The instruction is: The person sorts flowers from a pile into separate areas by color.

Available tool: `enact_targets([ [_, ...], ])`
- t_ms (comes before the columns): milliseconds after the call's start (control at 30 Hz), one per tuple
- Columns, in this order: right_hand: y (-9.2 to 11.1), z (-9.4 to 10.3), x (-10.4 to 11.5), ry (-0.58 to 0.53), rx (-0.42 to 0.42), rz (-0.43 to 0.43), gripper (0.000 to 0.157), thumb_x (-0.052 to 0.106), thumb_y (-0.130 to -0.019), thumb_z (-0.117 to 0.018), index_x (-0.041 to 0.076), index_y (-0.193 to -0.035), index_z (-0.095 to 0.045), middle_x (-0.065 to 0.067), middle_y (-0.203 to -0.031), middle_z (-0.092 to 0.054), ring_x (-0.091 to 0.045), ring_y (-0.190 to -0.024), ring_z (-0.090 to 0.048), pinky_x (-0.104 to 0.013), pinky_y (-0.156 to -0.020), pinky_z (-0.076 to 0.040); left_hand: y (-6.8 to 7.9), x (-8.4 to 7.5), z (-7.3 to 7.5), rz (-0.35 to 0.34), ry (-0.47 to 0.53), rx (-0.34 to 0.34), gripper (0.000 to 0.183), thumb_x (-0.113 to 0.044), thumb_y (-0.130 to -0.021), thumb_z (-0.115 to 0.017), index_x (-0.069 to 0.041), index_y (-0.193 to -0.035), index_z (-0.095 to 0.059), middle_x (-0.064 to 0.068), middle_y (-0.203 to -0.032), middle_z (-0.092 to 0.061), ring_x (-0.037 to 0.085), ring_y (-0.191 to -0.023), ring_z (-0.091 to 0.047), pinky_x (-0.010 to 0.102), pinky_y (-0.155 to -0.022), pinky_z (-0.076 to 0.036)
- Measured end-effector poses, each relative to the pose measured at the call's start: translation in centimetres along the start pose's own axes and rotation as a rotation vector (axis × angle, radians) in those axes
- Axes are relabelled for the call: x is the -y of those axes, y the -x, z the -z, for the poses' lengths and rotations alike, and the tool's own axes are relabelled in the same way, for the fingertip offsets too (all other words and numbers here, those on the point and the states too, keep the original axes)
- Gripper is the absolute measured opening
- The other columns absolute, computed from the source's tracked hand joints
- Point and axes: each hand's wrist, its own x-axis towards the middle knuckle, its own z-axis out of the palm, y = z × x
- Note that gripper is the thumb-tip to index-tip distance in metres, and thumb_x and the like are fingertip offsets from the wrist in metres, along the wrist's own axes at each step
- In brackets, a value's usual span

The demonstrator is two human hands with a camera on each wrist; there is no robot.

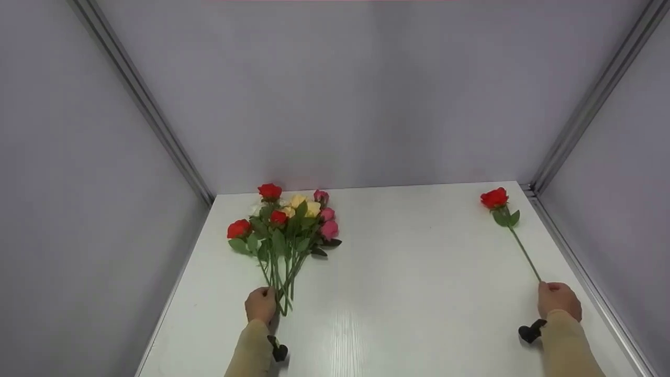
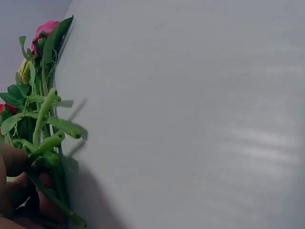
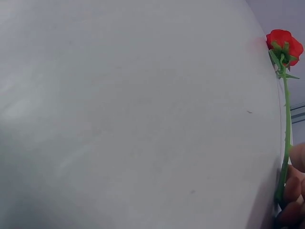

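On the left of the white table lies a bunch of roses [image 1: 293, 225] in red, yellow, pink and white, with green leaves and their stems [image 1: 285, 283] crossing towards the front. My left hand [image 1: 260, 305] pinches a stem at the bunch's left side, apparently that of the leftmost red rose [image 1: 239, 229]. The cut stem ends [image 2: 64, 126] show beside my fingers in the left wrist view. Far to the right, my right hand [image 1: 559, 301] holds a single red rose [image 1: 494, 198] by its lower stem [image 3: 287, 114], the bloom pointing towards the back corner.
Bare white tabletop [image 1: 403, 272] spans the space between my hands. A grey panel [image 1: 335, 94] stands behind the table, with side panels and metal corner rails [image 1: 591, 89] on both sides. Small black devices [image 1: 533, 331] are strapped to my wrists.
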Motion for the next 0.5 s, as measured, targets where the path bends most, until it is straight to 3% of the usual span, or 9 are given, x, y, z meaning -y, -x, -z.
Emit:
enact_targets([
  [267,0.0,0.2,-0.1,-0.029,-0.007,-0.014,0.057,0.043,-0.099,-0.033,-0.001,-0.131,-0.048,-0.025,-0.122,-0.054,-0.037,-0.102,-0.052,-0.043,-0.075,-0.041,-0.1,-0.8,1.7,-0.140,-0.246,-0.040,0.028,-0.021,-0.096,-0.052,-0.004,-0.081,-0.067,0.004,-0.067,-0.060,0.020,-0.059,-0.052,0.039,-0.056,-0.043],
  [367,0.2,0.4,0.1,-0.049,-0.006,-0.022,0.058,0.044,-0.099,-0.033,-0.001,-0.132,-0.047,-0.025,-0.123,-0.053,-0.037,-0.103,-0.052,-0.042,-0.074,-0.041,0.1,-1.8,2.5,-0.149,-0.206,-0.025,0.029,-0.022,-0.097,-0.050,-0.005,-0.080,-0.065,0.003,-0.067,-0.056,0.019,-0.060,-0.049,0.037,-0.056,-0.040],
  [500,0.4,0.4,0.1,-0.092,-0.005,-0.040,0.060,0.045,-0.099,-0.033,0.000,-0.137,-0.044,-0.026,-0.127,-0.051,-0.036,-0.103,-0.052,-0.040,-0.073,-0.042,0.2,-3.3,3.0,-0.125,-0.048,0.040,0.027,-0.023,-0.099,-0.051,-0.002,-0.092,-0.066,0.007,-0.078,-0.061,0.019,-0.067,-0.053,0.037,-0.062,-0.044],
])
